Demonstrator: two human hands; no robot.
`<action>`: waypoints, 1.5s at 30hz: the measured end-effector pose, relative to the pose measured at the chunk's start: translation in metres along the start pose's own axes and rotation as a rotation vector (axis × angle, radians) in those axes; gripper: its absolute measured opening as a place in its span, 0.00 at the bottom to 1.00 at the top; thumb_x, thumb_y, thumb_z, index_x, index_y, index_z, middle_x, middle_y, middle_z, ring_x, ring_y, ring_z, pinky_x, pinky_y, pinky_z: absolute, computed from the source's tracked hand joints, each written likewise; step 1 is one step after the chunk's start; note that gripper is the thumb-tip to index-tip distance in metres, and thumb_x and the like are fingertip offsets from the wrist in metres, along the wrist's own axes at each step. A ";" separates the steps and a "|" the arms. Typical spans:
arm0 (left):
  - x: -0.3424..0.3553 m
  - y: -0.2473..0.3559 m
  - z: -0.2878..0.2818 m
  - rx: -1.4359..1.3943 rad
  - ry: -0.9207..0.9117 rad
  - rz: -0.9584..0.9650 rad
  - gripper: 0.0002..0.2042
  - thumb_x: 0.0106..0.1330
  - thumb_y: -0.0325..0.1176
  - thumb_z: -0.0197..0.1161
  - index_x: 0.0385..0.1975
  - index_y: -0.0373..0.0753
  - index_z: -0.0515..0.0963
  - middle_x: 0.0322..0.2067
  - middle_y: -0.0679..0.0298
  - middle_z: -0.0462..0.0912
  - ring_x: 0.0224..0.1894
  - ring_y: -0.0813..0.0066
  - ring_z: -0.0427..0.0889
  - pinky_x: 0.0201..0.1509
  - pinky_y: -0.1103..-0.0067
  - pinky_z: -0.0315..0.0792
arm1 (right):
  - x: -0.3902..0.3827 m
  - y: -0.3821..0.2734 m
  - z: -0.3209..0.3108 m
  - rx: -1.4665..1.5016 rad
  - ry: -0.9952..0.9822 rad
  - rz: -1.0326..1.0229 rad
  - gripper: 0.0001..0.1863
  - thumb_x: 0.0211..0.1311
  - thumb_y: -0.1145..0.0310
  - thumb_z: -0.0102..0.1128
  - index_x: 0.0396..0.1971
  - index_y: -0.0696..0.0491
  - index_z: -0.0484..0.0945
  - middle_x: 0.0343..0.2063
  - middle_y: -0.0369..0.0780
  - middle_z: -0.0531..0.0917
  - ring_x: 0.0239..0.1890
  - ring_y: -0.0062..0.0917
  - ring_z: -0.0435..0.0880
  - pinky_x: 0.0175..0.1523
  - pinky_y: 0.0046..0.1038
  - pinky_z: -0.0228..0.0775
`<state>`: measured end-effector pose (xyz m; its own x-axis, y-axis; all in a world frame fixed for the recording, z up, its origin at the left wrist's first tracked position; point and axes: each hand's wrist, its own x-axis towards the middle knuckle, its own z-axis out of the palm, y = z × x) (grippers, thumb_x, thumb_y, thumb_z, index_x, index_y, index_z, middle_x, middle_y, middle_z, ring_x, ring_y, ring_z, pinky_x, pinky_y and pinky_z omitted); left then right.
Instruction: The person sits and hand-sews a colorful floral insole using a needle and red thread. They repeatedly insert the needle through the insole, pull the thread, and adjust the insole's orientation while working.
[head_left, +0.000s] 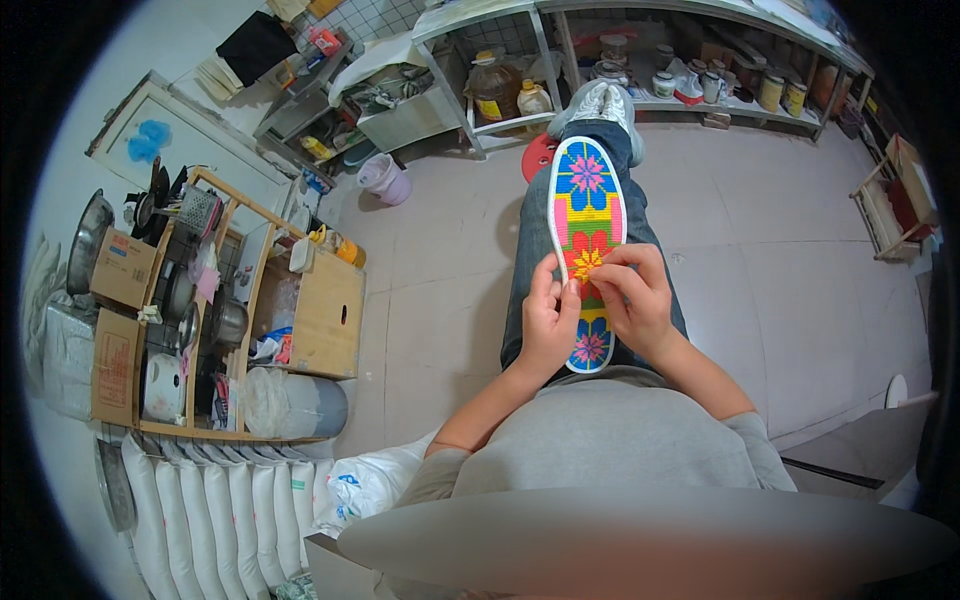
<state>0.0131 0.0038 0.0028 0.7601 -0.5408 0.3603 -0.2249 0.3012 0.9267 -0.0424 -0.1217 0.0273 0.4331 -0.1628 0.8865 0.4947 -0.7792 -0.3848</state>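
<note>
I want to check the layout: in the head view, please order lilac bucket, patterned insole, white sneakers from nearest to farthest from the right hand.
1. Patterned insole, at the right hand's fingertips.
2. White sneakers, ahead, beyond the insole.
3. Lilac bucket, ahead and well to the left.

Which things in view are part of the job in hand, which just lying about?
In hand:
- floral-patterned insole, touched by left hand and right hand

Lying about:
- lilac bucket
- cardboard box
- metal basin
- amber jug

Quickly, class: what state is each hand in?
Left hand: closed, holding the insole by its edge.
Right hand: fingers bent over it; any held item cannot be told.
</note>
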 end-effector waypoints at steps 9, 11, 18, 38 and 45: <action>-0.001 0.000 -0.001 0.000 -0.017 -0.001 0.18 0.68 0.24 0.44 0.56 0.30 0.56 0.42 0.53 0.76 0.45 0.77 0.75 0.49 0.81 0.68 | -0.001 0.000 0.001 -0.020 -0.008 0.000 0.10 0.44 0.80 0.63 0.29 0.55 0.75 0.32 0.40 0.73 0.32 0.31 0.72 0.35 0.27 0.66; 0.000 -0.001 -0.001 -0.006 -0.013 -0.003 0.17 0.68 0.24 0.44 0.56 0.30 0.56 0.42 0.52 0.76 0.45 0.76 0.75 0.49 0.81 0.69 | -0.001 0.000 0.001 -0.017 -0.011 0.011 0.10 0.44 0.81 0.62 0.29 0.56 0.75 0.32 0.41 0.73 0.32 0.31 0.72 0.35 0.27 0.66; -0.001 0.000 0.000 0.134 0.012 0.027 0.17 0.67 0.24 0.45 0.55 0.29 0.57 0.36 0.53 0.79 0.40 0.76 0.78 0.43 0.80 0.71 | -0.001 0.000 -0.001 -0.078 -0.048 -0.039 0.11 0.41 0.79 0.63 0.28 0.56 0.75 0.32 0.40 0.74 0.34 0.31 0.73 0.36 0.28 0.67; 0.008 -0.016 0.001 -0.528 -0.188 -0.226 0.19 0.68 0.27 0.47 0.57 0.37 0.57 0.46 0.57 0.75 0.47 0.76 0.75 0.52 0.79 0.69 | -0.021 0.026 0.004 1.336 -0.025 1.415 0.19 0.57 0.69 0.59 0.48 0.59 0.70 0.45 0.44 0.76 0.44 0.26 0.78 0.47 0.31 0.73; 0.007 -0.010 0.001 -0.613 -0.243 -0.192 0.19 0.67 0.26 0.48 0.57 0.37 0.57 0.48 0.55 0.74 0.49 0.70 0.76 0.54 0.74 0.70 | -0.039 0.033 0.005 1.689 0.135 1.141 0.19 0.63 0.66 0.49 0.51 0.60 0.67 0.49 0.47 0.74 0.49 0.31 0.75 0.55 0.36 0.68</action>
<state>0.0202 -0.0039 -0.0035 0.5773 -0.7683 0.2765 0.3401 0.5341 0.7740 -0.0388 -0.1376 -0.0210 0.9810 -0.1667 0.0992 0.1927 0.8954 -0.4015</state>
